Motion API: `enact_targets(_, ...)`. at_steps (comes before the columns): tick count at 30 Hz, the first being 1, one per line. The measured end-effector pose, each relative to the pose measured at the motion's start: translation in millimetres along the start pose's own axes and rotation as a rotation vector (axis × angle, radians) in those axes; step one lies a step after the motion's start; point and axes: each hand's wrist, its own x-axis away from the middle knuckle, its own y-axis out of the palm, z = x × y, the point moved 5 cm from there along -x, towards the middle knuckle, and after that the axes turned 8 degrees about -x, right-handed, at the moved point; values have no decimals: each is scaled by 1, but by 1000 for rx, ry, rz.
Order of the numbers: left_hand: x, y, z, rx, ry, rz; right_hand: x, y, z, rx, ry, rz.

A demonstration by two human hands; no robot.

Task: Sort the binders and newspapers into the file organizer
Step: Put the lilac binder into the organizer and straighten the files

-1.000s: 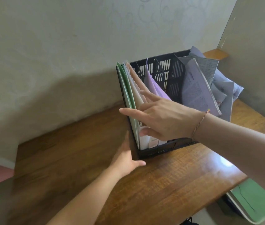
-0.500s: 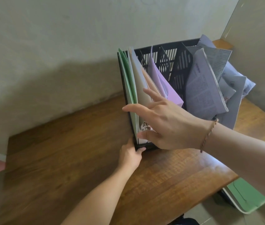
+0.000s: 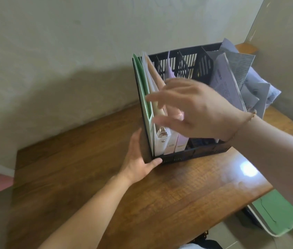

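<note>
One head-worn wide-angle view looks forward and steeply down from close above the worktop (image 3: 187,191), facing a wall corner; the file organizer (image 3: 183,158) sits centre frame, both forearms entering from the bottom edge

Left hand (image 3: 138,159) steadies organizer (image 3: 187,157); right hand (image 3: 196,108) spread above binders (image 3: 160,105).

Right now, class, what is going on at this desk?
A person is filling a black file organizer on a wooden desk. The left hand steadies its front corner. The right hand, fingers spread, hovers by the upright binders. Newspapers fill the far end.
</note>
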Motion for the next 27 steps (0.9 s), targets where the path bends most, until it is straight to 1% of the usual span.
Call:
enact_targets(2, 0, -49, 48, -8, 349, 238, 30, -22, -4, -50, 63, 433)
enact_targets(3, 1, -73, 77, -62, 514, 332, 57, -20, -7, -119, 156, 630)
enact_targets(4, 0, -92, 103, -173, 638, 367, 89, -4, -9, -194, 284, 763)
enact_targets(5, -4, -106, 128, -338, 709, 338, 121, 24, -7, -252, 441, 807)
enact_targets(6, -9, -112, 146, -529, 717, 265, 148, 58, -4, -276, 631, 759)
enact_targets(7, -13, -115, 157, -711, 685, 182, 171, 94, 3, -285, 820, 632)
enact_targets(8, -16, -117, 165, -855, 646, 117, 187, 127, 9, -285, 975, 488)
enact_targets(9, -19, -117, 171, -959, 608, 76, 195, 150, 12, -280, 1062, 386)
enact_targets(10, -20, -117, 176, -1027, 577, 43, 196, 165, 13, -288, 1099, 344)
enact_targets(11, -20, -116, 180, -1072, 565, 8, 191, 173, 12, -306, 1112, 344)
enact_targets(13, -18, -109, 186, -1146, 619, -65, 179, 178, 12, -338, 1120, 388)
enact_targets(15, -17, -98, 186, -1237, 646, -174, 171, 181, 16, -347, 1165, 452)
enact_targets(17, -21, -90, 181, -1224, 588, -302, 168, 183, 23, -290, 1229, 468)
enact_targets(19, -31, -89, 177, -1097, 493, -392, 167, 186, 26, -238, 1274, 441)
enact_targets(21, -40, -92, 172, -963, 423, -429, 165, 189, 27, -218, 1296, 411)
enact_targets(24, -51, -98, 169, -833, 337, -453, 164, 190, 27, -186, 1313, 370)
enact_targets(27, -57, -104, 173, -696, 260, -529, 163, 182, 28, -139, 1327, 372)
